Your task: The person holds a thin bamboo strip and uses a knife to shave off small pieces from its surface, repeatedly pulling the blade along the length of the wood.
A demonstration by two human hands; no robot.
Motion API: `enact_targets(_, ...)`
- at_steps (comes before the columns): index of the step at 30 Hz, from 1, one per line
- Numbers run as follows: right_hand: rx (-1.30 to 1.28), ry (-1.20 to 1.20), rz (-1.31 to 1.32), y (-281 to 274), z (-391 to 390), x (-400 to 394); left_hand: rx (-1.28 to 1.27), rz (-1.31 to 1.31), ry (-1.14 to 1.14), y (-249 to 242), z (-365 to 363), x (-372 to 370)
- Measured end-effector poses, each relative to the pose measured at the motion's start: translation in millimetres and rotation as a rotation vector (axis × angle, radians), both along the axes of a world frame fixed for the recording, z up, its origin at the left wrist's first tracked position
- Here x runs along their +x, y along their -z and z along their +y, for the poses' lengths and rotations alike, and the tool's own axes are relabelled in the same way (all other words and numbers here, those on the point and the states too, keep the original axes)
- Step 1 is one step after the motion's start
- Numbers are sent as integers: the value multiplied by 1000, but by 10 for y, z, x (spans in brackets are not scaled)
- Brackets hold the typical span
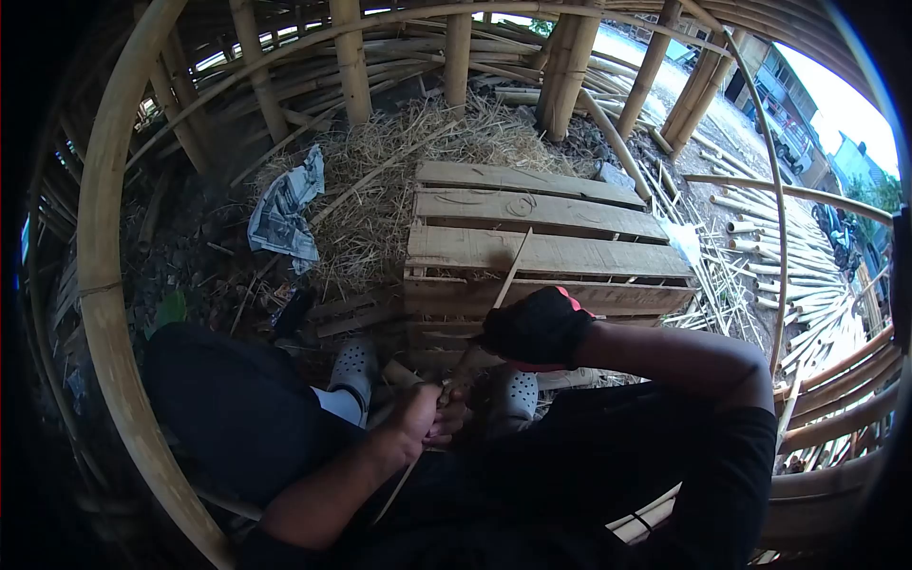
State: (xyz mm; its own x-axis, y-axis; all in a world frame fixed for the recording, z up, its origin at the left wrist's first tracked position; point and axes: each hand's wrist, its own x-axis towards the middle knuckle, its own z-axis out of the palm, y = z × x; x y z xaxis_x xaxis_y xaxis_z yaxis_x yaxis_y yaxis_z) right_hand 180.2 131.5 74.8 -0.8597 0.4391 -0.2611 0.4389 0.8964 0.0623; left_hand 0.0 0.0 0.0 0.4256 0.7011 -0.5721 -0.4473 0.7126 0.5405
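My right hand, in a black and red glove, is closed round a thin bamboo strip. The strip's pointed upper end rises in front of the wooden crate, and a thin length also shows below my left hand. That hand is bare, with its fingers wrapped round something brown and narrow near the strip, too dark to make out. Both hands are close together over my lap, between my two light clogs. A slatted wooden crate stands just beyond them.
Bamboo poles stand upright behind the crate, and a curved pole runs down the left. Crumpled newspaper lies beside straw. Cut bamboo pieces are spread on the ground at right.
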Motion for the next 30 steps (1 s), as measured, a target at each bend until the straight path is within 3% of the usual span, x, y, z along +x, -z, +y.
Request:
enact_targets(3,64,-46,44,89,162,105,3,-49,-16,28,45,45)
enact_targets(5,182,-14,233,160,335,173,-42,-48,-7,30,7,-24)
enact_targets(7,288,292,30,-5,740,314,-48,-91,10,5,-29,-16)
enact_targets(9,353,448,-6,52,1175,642,-47,-129,27,9,-52,-27)
enact_targets(12,353,609,105,256,1395,944,-24,-120,8,28,-37,-73)
enact_targets(15,424,690,208,-21,1042,645,-46,-108,15,72,-31,-26)
enact_targets(17,498,579,210,-76,845,483,-18,3,-19,19,-17,5)
enact_targets(19,329,272,221,-224,501,300,-12,33,-32,2,-39,24)
enact_targets(21,152,194,227,-215,209,204,31,121,-56,-35,-39,48)
enact_targets(24,55,90,114,-25,30,165,24,156,-81,-12,-34,55)
enact_targets(30,-4,144,-3,-12,247,143,91,312,-181,109,-44,171)
